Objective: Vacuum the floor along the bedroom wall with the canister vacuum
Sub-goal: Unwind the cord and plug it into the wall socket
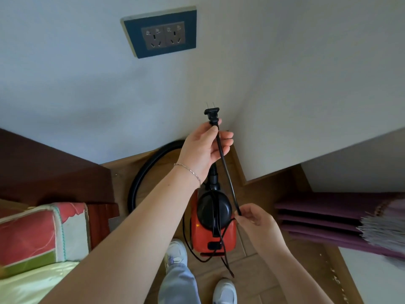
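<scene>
A red and black canister vacuum (213, 229) stands on the wooden floor by the wall corner, its black hose (144, 172) curving off to the left. My left hand (203, 148) holds the black two-pin plug (212, 115) by its neck, pins pointing up at the wall. The black cord (228, 176) runs taut from the plug down to my right hand (255, 220), which pinches it above the canister. Slack cord loops over the vacuum body to the floor. A dark double wall socket (163, 32) sits high on the wall, well above the plug.
A dark wooden bed frame (54, 170) and a bed with red and green bedding (39, 238) fill the left. Purple curtains (328, 220) hang at the right beside a white wall corner (247, 150). My feet in white shoes (177, 253) stand just behind the vacuum.
</scene>
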A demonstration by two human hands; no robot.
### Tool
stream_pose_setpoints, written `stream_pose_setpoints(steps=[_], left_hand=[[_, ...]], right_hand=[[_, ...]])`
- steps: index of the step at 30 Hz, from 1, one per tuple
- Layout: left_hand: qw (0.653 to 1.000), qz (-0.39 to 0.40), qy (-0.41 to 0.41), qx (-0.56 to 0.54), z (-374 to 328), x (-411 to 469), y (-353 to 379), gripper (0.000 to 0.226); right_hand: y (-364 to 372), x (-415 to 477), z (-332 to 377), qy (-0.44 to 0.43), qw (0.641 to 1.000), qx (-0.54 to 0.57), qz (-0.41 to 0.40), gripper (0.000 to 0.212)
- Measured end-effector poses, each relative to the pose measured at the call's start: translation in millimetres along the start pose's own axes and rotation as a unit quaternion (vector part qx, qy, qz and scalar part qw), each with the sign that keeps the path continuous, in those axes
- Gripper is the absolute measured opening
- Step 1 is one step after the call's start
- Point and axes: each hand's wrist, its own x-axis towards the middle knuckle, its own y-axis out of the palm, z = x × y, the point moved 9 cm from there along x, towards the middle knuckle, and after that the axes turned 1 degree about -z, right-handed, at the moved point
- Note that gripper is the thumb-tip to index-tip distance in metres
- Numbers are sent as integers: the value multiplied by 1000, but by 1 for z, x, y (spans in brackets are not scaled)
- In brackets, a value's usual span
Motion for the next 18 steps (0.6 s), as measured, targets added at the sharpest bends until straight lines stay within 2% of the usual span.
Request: stream_pose_setpoints(steps=[4,11,18], left_hand=[[999,21,-26,28,16,10,-4,22],[999,10,-38,25,16,26,-23,21],[999,10,-24,33,-11,41,-24,19]], right_hand=[[-5,5,-13,26,999,0,-33,12],[-7,20,-14,37,997,5,-63,13],[36,36,31,-30,999,-15,43,20]])
